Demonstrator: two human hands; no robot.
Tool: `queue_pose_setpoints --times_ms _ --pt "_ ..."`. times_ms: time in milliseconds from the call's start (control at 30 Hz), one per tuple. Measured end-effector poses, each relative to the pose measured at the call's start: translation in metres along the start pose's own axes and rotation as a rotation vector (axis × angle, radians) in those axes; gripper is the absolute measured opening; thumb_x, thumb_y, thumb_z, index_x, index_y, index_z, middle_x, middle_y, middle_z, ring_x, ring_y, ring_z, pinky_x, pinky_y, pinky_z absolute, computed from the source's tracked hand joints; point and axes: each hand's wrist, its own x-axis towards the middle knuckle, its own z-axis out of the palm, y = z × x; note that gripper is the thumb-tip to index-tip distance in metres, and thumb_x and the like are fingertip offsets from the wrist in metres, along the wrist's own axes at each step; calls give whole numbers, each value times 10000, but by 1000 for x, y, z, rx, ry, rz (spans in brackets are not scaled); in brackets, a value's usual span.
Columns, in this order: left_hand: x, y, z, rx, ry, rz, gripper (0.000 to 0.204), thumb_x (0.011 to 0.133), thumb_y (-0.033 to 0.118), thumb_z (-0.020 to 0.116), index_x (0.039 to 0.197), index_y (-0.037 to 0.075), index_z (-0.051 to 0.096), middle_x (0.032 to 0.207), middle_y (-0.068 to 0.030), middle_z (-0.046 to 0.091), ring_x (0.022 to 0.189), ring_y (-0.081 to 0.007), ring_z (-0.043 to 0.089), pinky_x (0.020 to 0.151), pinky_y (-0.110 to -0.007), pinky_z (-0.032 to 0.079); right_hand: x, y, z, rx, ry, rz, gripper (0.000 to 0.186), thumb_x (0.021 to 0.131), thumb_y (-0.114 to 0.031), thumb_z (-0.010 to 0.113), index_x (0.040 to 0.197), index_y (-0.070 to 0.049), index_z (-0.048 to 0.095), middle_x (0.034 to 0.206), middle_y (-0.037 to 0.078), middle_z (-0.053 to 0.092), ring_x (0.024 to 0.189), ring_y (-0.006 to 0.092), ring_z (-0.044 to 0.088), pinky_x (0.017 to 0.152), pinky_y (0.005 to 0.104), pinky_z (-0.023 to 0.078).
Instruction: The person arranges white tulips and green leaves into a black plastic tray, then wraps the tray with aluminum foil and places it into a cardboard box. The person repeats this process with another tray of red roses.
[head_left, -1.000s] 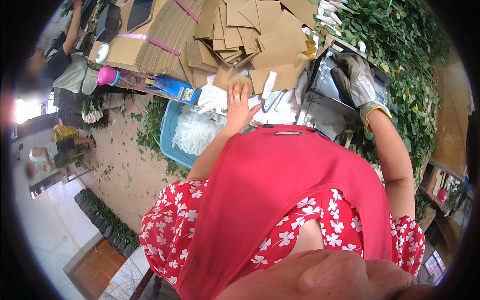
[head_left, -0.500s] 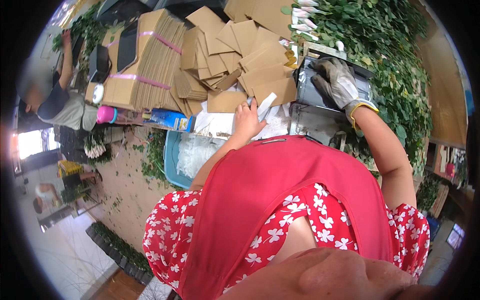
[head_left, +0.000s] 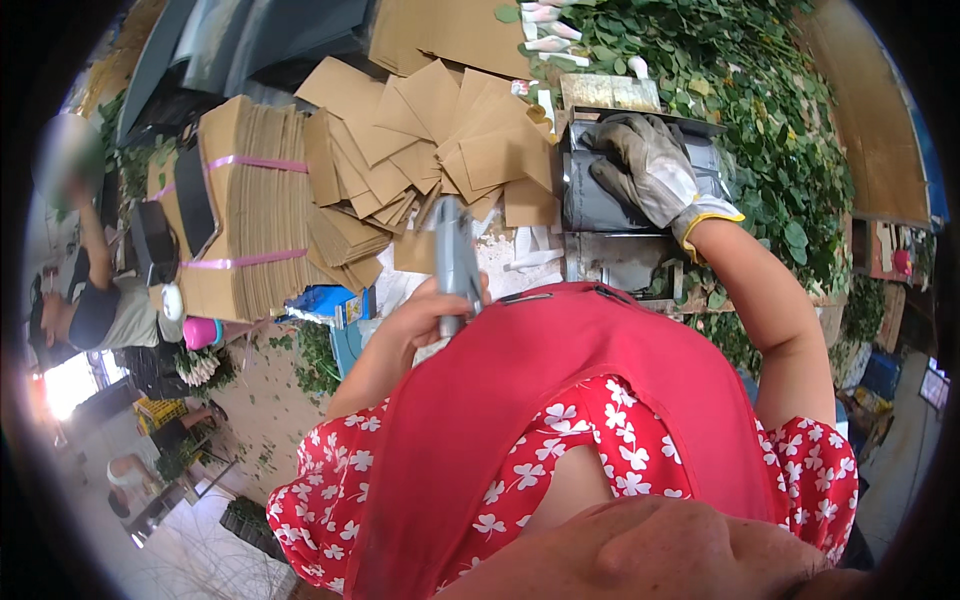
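In front of the apron, my left hand [head_left: 430, 308] is closed round a long grey stapler [head_left: 455, 255], which stands nearly upright and is slightly blurred. My right hand [head_left: 655, 170], in a grey-and-white work glove with a yellow cuff edge, lies with fingers stretched out on a dark grey sheet [head_left: 590, 195]. That sheet sits in a shallow metal frame [head_left: 612, 92] on the bench. Whatever is under the glove is hidden. A white paper strip [head_left: 535, 258] rests left of the frame's near edge.
Loose brown cardboard pieces [head_left: 430, 120] are heaped ahead, beside a strapped cardboard stack [head_left: 245, 200]. Cut leafy stems [head_left: 770, 130] cover the right side, near white-wrapped flower heads [head_left: 548, 30]. A blue box [head_left: 325, 300] lies at the bench edge. Another person [head_left: 90, 290] is at far left.
My left hand has moved back and left from the white strip and now holds the grey stapler. The gloved right hand stays on the dark sheet. The view has shifted slightly.
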Motion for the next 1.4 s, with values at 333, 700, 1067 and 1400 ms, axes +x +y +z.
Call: queue_pose_setpoints --times_ms 333,700,1067,1400 --pt "96 53 56 931 -66 330 840 708 40 630 1502 101 363 1424 -169 477 1247 -229 516 1027 -293 393 7 -6 -3 -66 -60 101 354 856 -278 675 1175 -136 615 1184 136 595 1129 377 541 1022 462 399" --pt "124 43 24 919 -113 212 687 838 237 747 1392 18 406 1124 -104 626 1035 -207 617 859 -352 487 8 2 7 -46 -6 75 324 860 -67 517 1158 -128 626 1129 170 622 1060 395 568 978 473 423" --pt "74 -106 -6 1406 652 794 635 673 89 713 1278 96 519 1178 -142 537 1140 -348 479 967 -464 358 9 11 25 -208 126 -45 305 858 -12 510 1092 -136 662 1067 134 663 1022 370 597 917 447 471" --pt "99 -67 13 1670 598 994 486 778 43 574 1254 139 548 1098 -143 594 1050 -310 564 888 -433 422 12 8 24 -180 108 -119 325 821 49 478 1061 -55 670 1070 153 672 1044 347 610 950 421 472"
